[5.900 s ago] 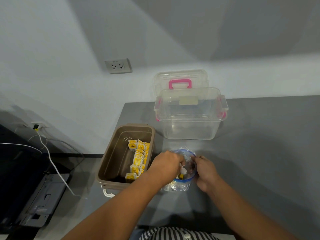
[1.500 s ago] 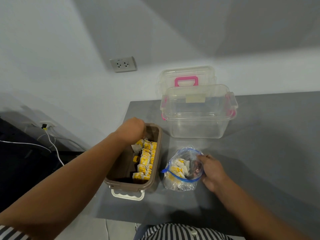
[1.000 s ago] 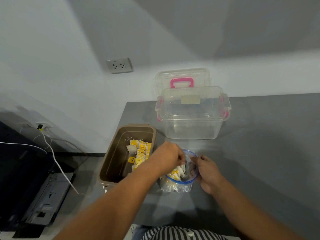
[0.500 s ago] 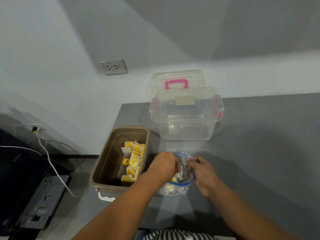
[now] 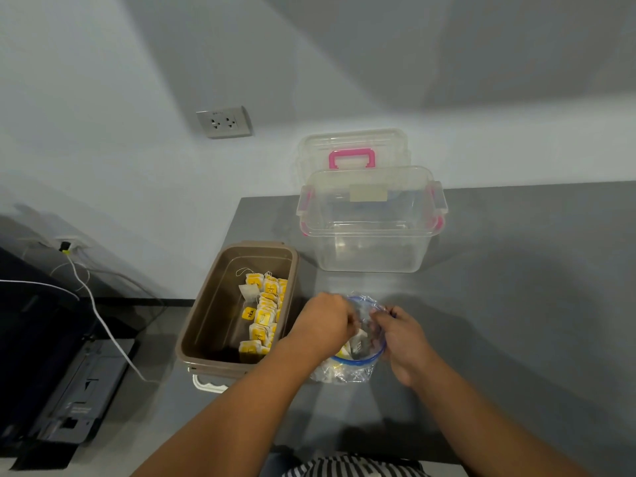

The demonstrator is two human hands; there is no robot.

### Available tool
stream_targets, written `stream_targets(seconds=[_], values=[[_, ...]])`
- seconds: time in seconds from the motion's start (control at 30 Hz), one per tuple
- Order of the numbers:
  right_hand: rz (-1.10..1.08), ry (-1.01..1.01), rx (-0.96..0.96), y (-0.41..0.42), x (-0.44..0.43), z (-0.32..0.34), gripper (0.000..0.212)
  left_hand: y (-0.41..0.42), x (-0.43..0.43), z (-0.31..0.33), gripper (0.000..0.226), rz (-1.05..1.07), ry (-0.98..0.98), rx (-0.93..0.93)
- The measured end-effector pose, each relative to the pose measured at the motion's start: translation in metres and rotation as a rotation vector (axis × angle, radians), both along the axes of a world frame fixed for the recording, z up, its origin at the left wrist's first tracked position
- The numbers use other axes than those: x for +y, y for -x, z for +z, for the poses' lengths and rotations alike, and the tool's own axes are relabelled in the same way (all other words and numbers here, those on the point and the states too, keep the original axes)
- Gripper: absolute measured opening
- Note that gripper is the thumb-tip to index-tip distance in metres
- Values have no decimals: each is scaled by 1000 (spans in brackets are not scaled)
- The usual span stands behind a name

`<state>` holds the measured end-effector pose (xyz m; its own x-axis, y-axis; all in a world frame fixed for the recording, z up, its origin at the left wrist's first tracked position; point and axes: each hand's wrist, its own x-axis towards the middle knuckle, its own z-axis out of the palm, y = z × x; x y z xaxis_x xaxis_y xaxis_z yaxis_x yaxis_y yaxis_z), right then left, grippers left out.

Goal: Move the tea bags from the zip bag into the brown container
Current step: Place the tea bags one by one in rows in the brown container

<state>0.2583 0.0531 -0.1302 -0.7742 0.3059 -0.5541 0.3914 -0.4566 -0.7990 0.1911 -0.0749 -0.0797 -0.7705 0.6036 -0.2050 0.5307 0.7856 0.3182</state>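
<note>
Pinching one clear blue-rimmed zip bag point(image 5: 347, 373): right hand point(image 5: 402, 339); left hand point(image 5: 323, 325) curls inside, grasp unclear. One brown plastic container point(image 5: 210, 311) holds roughly twelve yellow-tagged tea bags point(image 5: 263, 315).

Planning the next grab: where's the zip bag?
Head view: the zip bag stands on the grey table, right of the brown container, between left hand and right hand.

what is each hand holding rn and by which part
The right hand pinches the zip bag at the right side of its blue-rimmed mouth. The left hand reaches into that mouth; whether it grips the white tea bag there cannot be told.
</note>
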Motion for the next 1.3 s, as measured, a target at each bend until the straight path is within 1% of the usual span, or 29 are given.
stream_targets(seconds=[0.07, 0.13, 0.2, 0.3, 0.4, 0.57, 0.67, 0.77, 0.93, 1.0, 1.13, 1.2, 1.3], values=[[3, 8, -8, 0, 0, 0, 9, -2, -3, 8, 10, 72, -144, -61], [-10, 10, -16, 0, 0, 0, 9, -3, -6, 14, 8, 124, -220, -86], [-29, 27, -15, 1, 0, -1, 11, -3, -9, 17, 9, 148, -245, -93], [-34, 55, -6, 1, 0, 0, 13, -3, -15, 19, 22, 136, -260, -142], [-42, 72, -9, 1, -2, 2, 15, -5, -19, 22, 21, 139, -289, -215], [-49, 89, -18, 3, -6, 5, 10, -3, -23, 32, 24, 131, -266, -197], [-64, 91, -30, 5, -8, 5, 10, 1, -29, 39, 29, 51, -234, -154], [-75, 82, -47, 7, -12, 6, 11, 7, -35, 48, 23, 7, -210, -93], [-89, 75, -55, 10, -20, 4, 10, 25, -50, 72, 12, -2, -262, 5], [-88, 65, -64, 11, -24, 6, 11, 35, -60, 85, 11, 21, -298, -11], [-112, 48, -75, 15, -31, 9, 10, 59, -85, 109, 8, 121, -385, -106], [-120, 45, -82, 17, -34, 11, 9, 73, -98, 116, 8, 129, -357, -92], [-155, 50, -96, 20, -39, 12, 8, 95, -115, 125, 5, 70, -213, -40]])
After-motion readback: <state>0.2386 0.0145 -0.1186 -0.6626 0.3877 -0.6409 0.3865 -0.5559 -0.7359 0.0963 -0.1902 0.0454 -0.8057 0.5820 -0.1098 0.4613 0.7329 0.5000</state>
